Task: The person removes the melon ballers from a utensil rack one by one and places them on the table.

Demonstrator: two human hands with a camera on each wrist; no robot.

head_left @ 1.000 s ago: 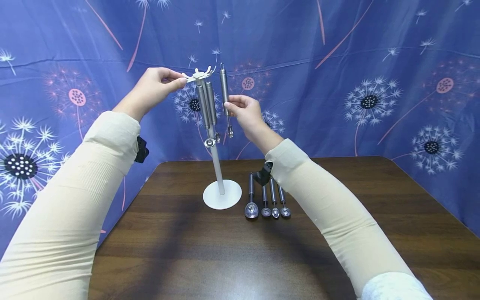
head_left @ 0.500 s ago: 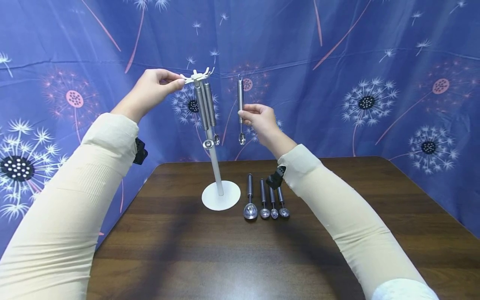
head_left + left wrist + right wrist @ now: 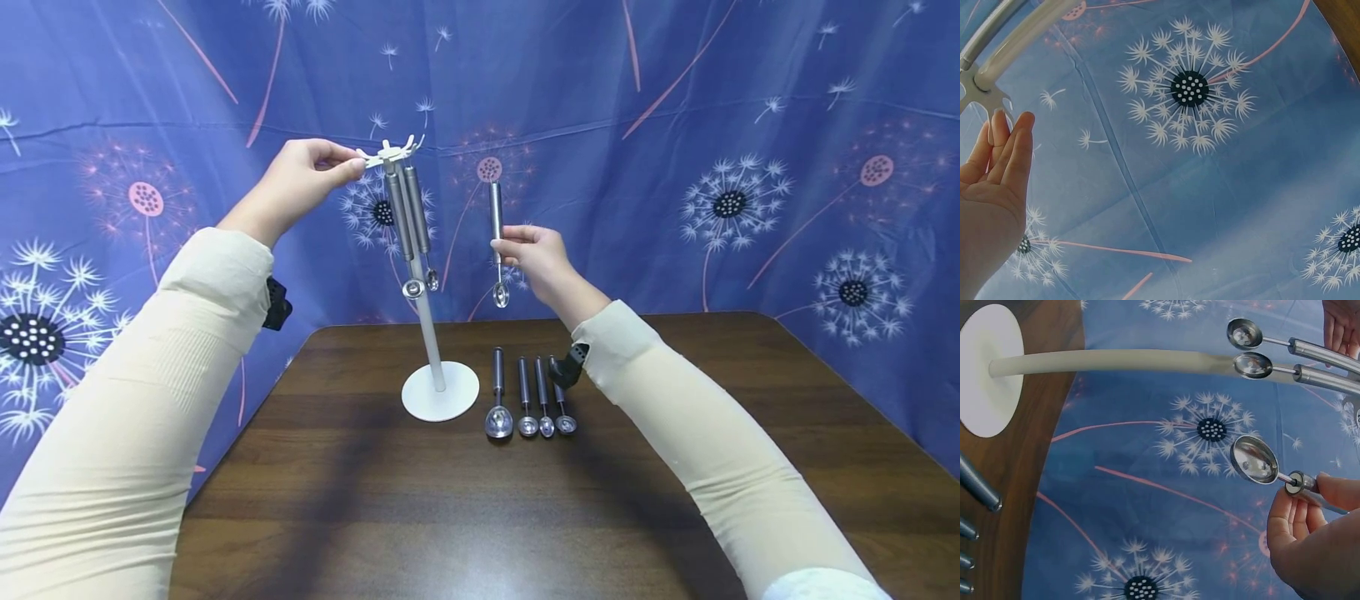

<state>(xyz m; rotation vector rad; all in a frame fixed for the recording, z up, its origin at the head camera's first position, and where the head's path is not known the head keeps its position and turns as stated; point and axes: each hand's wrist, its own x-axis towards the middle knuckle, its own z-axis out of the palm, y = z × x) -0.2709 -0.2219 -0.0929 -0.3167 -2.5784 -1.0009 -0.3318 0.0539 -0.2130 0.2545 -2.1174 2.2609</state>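
Note:
My left hand (image 3: 313, 173) pinches one hook arm of the white rack top (image 3: 391, 154); in the left wrist view its fingertips (image 3: 999, 120) are at that arm. Two steel melon ballers hang from the rack: one (image 3: 401, 218) nearer, the other (image 3: 417, 212) just to its right. My right hand (image 3: 538, 254) pinches the lower handle of another melon baller (image 3: 496, 207), held upright right of the stand, bowl down and wire loop up. The right wrist view shows its shiny round bowl (image 3: 1254, 460) apart from the hung ones, with thumb and fingers around the handle's end.
The stand's white round base (image 3: 459, 400) sits on the brown wooden table (image 3: 420, 517). To its right lie a large scoop (image 3: 498, 422) and several smaller ballers (image 3: 528, 427) in a row, bowls toward me. A blue dandelion-print cloth (image 3: 600, 108) hangs behind.
My right hand has carried its melon baller away from the rack, rightward and down. My left hand keeps its pinch on the rack top.

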